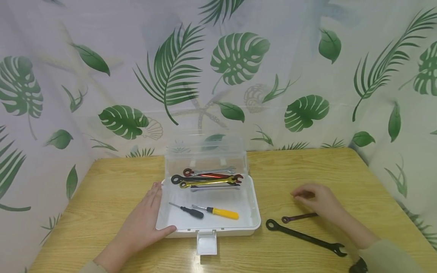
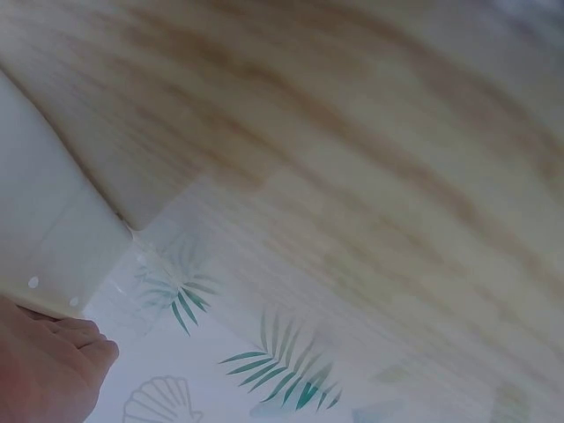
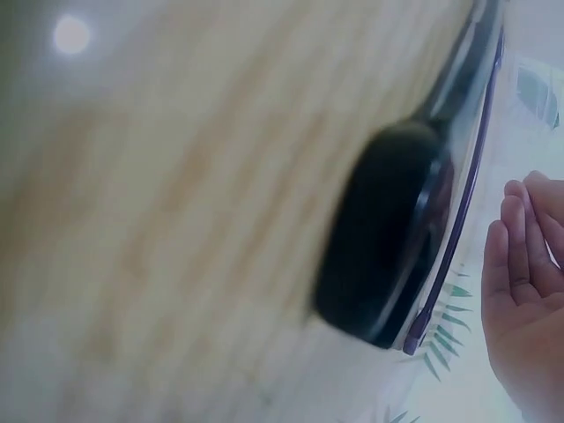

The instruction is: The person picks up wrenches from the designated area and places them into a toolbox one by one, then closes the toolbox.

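Observation:
A white toolbox [image 1: 254,204] stands with its clear lid [image 1: 206,151] raised. My left hand [image 1: 141,218] rests along its left wall, fingers extended, thumb on the front corner. Inside lie a yellow-handled screwdriver [image 1: 222,213] and a black-handled screwdriver [image 1: 192,212]. Behind them is a pile of wrenches, among them a gold wrench [image 1: 208,182] and a silver wrench [image 1: 213,171]. My right hand [image 1: 321,201] hovers right of the box, fingers loosely bent and holding nothing. Below it lie a small purple wrench [image 1: 298,217], partly hidden by the hand, and a large black wrench [image 1: 304,237].
A wood-grain table [image 1: 290,167] carries everything. Behind it and at both sides hangs a leaf-patterned curtain [image 1: 235,98]. The box's white latch [image 1: 206,242] sticks out over the table at the front.

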The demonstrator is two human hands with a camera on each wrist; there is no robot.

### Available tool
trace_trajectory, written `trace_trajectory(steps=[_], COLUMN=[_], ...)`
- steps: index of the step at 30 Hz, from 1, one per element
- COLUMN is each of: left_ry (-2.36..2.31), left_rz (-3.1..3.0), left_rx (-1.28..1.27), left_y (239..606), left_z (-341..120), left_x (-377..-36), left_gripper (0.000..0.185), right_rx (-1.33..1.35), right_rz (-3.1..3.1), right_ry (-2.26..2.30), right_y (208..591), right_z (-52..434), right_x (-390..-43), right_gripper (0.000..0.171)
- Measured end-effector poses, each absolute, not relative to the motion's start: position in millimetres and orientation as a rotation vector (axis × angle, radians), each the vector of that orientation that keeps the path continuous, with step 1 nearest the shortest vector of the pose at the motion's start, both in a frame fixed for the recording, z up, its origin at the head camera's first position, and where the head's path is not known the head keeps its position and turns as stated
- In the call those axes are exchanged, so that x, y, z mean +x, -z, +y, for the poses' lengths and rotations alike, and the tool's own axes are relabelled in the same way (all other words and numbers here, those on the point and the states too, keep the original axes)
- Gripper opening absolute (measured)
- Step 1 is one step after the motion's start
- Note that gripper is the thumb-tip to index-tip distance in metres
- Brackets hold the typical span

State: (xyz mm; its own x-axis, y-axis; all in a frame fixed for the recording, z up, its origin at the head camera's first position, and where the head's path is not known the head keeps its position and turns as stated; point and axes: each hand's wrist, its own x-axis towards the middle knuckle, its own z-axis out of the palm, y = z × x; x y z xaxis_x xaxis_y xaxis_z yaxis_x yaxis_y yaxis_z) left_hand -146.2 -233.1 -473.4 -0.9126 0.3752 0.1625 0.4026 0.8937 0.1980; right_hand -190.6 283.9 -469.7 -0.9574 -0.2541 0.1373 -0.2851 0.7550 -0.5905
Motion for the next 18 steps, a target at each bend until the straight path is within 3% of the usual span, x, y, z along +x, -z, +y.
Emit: trace_trajectory(steps=[18], left_ry=[0.348], left_rz=[-2.924], left_rx=[-0.623], left_y=[474.4], left_z=[-233.3], left_x=[-145.5], left_gripper=[0.118], right_rx=[0.473], right_rz=[-2.992], right_ry=[-1.152], right_y=[477.9], right_z=[293.9], right_x=[-186.4], right_gripper=[0.020])
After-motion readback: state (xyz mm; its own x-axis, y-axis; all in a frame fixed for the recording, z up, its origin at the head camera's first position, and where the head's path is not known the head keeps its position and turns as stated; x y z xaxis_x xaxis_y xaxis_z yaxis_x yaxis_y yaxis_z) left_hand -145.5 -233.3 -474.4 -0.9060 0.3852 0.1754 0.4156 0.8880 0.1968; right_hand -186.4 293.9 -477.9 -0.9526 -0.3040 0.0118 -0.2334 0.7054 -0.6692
